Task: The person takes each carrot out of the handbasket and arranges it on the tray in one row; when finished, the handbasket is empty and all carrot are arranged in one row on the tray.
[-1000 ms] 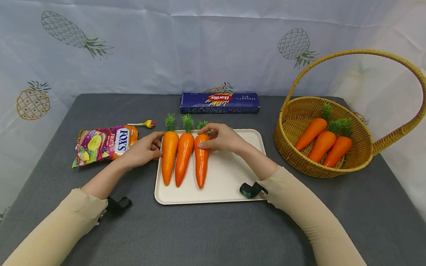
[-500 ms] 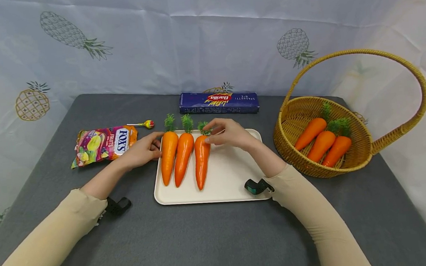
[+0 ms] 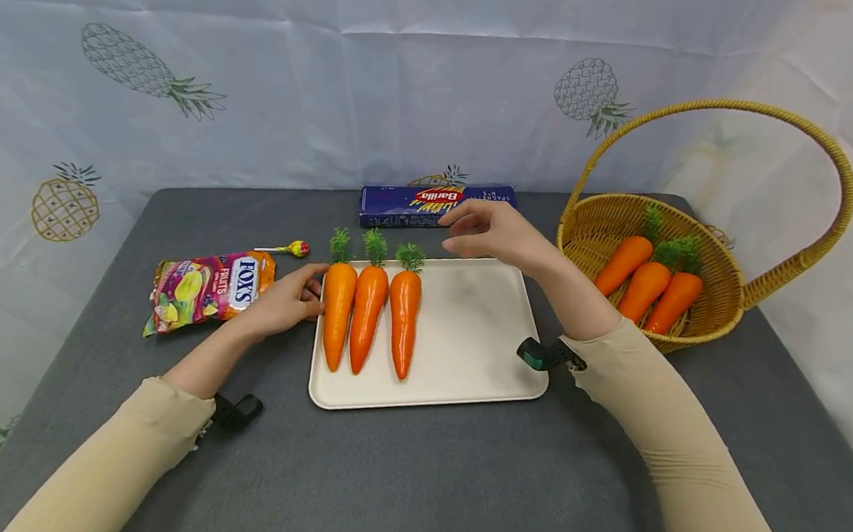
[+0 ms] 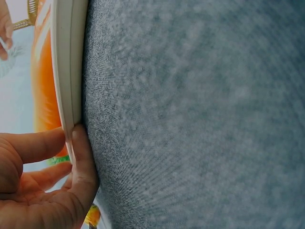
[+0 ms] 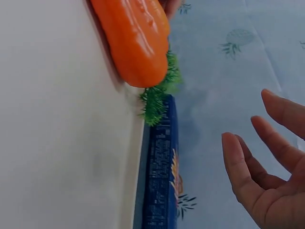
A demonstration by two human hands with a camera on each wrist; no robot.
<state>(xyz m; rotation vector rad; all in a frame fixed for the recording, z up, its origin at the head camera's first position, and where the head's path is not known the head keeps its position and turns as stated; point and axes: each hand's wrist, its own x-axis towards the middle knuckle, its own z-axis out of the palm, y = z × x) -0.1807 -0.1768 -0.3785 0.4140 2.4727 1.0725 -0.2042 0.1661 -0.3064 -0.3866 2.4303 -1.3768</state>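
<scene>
The right forearm (image 3: 587,299) hides part of the wicker basket (image 3: 729,284); the right wrist view crops one carrot (image 5: 136,43) and the Barilla spaghetti box (image 5: 162,167).

Both arms reach forward in beige sleeves, the left arm (image 3: 100,475) slanting in from the person's left and the right arm (image 3: 652,415) from the right. The left hand (image 3: 282,303) is low, its thumb and a finger set in a pinch. The right hand (image 3: 499,231) hangs in the air, its fingers (image 5: 277,143) loosely bent and parted.
</scene>
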